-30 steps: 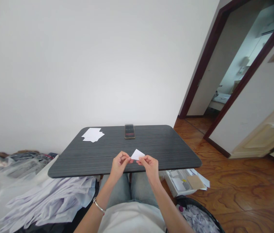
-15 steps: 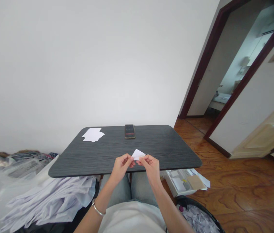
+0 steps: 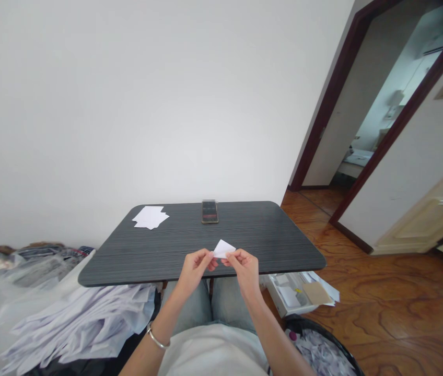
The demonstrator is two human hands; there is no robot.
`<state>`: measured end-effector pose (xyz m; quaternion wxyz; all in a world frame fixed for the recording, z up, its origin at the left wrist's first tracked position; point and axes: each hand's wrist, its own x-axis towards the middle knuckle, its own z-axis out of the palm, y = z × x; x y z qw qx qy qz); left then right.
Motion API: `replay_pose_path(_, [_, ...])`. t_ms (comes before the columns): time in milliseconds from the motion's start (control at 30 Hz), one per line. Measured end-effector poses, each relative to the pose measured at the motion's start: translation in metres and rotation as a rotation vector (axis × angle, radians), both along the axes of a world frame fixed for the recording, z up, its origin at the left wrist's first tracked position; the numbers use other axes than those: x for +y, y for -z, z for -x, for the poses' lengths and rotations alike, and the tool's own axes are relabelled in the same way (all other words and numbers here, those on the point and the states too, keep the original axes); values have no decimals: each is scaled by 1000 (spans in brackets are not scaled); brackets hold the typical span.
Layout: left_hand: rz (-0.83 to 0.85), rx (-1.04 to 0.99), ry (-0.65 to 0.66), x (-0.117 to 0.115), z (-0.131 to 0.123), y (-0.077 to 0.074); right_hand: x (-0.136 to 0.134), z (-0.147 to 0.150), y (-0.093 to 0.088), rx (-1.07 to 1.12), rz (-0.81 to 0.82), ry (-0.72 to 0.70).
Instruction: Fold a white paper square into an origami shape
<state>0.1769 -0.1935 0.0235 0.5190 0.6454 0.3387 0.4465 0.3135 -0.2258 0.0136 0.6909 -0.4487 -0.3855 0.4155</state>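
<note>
A small folded white paper [image 3: 222, 248] is held just above the near edge of a dark wood-grain table [image 3: 268, 240]. My left hand [image 3: 195, 268] pinches its left end with closed fingers. My right hand [image 3: 245, 267] pinches its right end, fingers closed too. A silver bracelet [image 3: 155, 337] sits on my left wrist. Farther back on the table lie a few loose white paper sheets [image 3: 150, 216] at the left and a phone [image 3: 209, 211] near the middle.
A heap of white papers and plastic [image 3: 72, 324] lies at my left. A box with paper scraps [image 3: 298, 292] sits on the wooden floor to the right, and a bin of shredded paper [image 3: 323, 355] below it. An open doorway [image 3: 378, 130] is at the right.
My two hands have drawn slightly closer together and lower on the small paper. Nothing else has moved.
</note>
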Motion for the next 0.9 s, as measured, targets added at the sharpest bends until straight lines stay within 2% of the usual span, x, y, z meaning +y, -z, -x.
replay_pose_path(233, [-81,106,-64,-3,1,-3,1,0,0,18,1,3])
replay_pose_path(433, [-80,119,-97,-5,-2,-2,0,1,0,8,-4,22])
replay_pose_path(900, [15,-120,-50,-2,-6,-1,1,4,1,26,5,6])
